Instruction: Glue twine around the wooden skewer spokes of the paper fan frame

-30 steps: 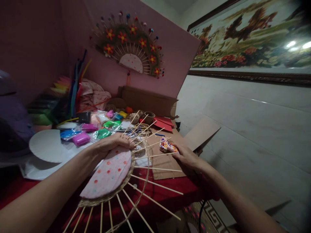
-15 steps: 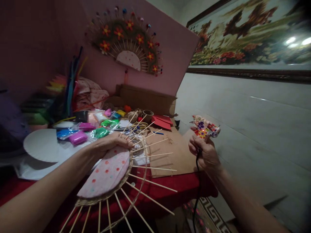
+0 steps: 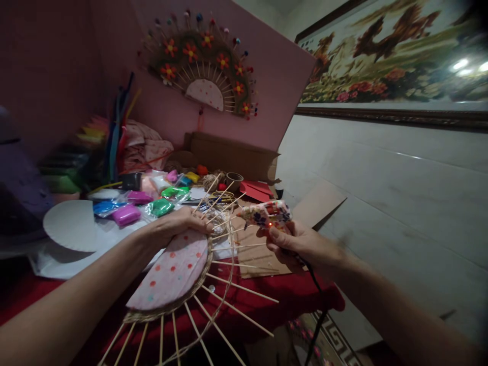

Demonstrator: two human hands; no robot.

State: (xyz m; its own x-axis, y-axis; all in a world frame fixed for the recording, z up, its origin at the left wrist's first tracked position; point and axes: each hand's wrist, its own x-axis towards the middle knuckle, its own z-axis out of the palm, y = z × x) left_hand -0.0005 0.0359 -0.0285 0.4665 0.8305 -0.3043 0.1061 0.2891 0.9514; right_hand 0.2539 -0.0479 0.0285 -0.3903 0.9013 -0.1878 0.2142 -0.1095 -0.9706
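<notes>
My left hand point(image 3: 190, 222) grips the upper end of a half-round fan point(image 3: 171, 269), its base covered in pale cloth with red dots. Thin wooden sticks point(image 3: 244, 288) radiate from the fan's twine-wrapped curved edge, and a loose strand of twine point(image 3: 227, 290) runs across them. My right hand point(image 3: 290, 244) is wrapped round the handle of a flower-patterned glue gun point(image 3: 267, 213) with a small red light lit. Its nozzle points left, near the upper sticks; whether it touches one I cannot tell. A black cord hangs from the handle.
Bags of coloured clay point(image 3: 127, 214), a white half disc point(image 3: 70, 225), a ball of twine point(image 3: 211, 182), a small cup point(image 3: 234, 179) and red paper point(image 3: 257, 190) lie on the table. Cardboard point(image 3: 255, 262) covers its right side. A finished flowered fan point(image 3: 206, 66) hangs behind.
My right hand has brought the glue gun leftward and down, from beside the wall to the fan's upper sticks. My left hand still holds the fan in nearly the same place.
</notes>
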